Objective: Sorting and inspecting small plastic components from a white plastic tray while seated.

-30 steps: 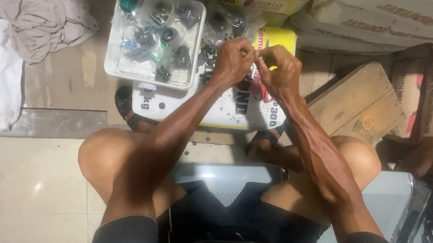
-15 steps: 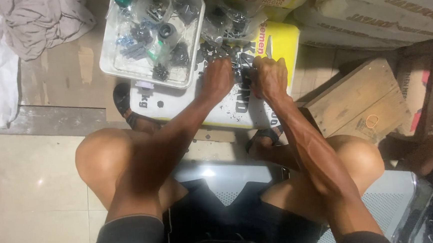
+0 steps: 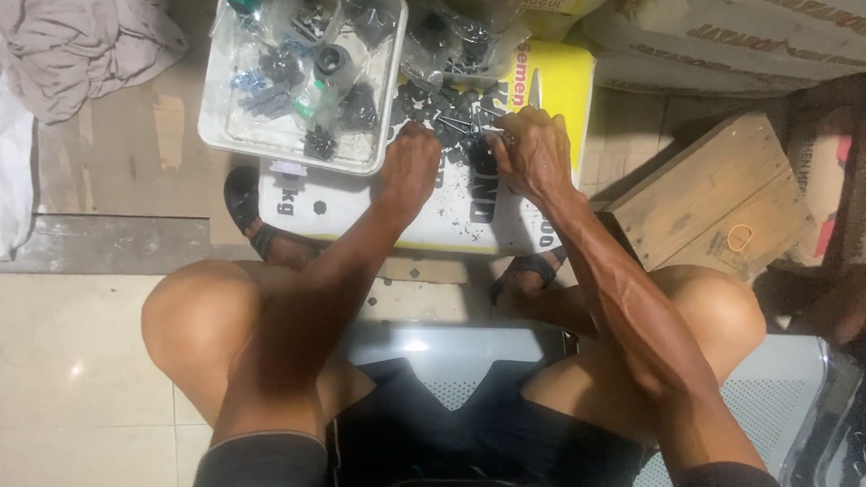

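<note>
Head camera looks straight down on a seated person, knees spread, both bare forearms reaching forward and converging over a white and yellow sack lying flat on the floor. Left hand is turned knuckles up, fingers curled down and inward into a loose fist at the edge of a pile of small dark screws and fittings scattered on the sack; whether anything is pinched in it cannot be told from above. Right hand sits just beside it, wrist bent, knuckles raised, fingertips pressed down among the same small parts; its grip is narrow, and what it holds, if anything, is hidden under the fingers. The two hands are close but not touching.

A white plastic tray rests partly on the sack's upper left corner, just beside the left hand, filled with clear bags of dark hardware. More clear bags lie beyond the pile. Stacked sacks fill the upper right. A wooden crate stands to the right of the right forearm, with a rubber band on its top. Grey and white cloths lie at upper left. Sandalled feet show beneath the sack's near edge.
</note>
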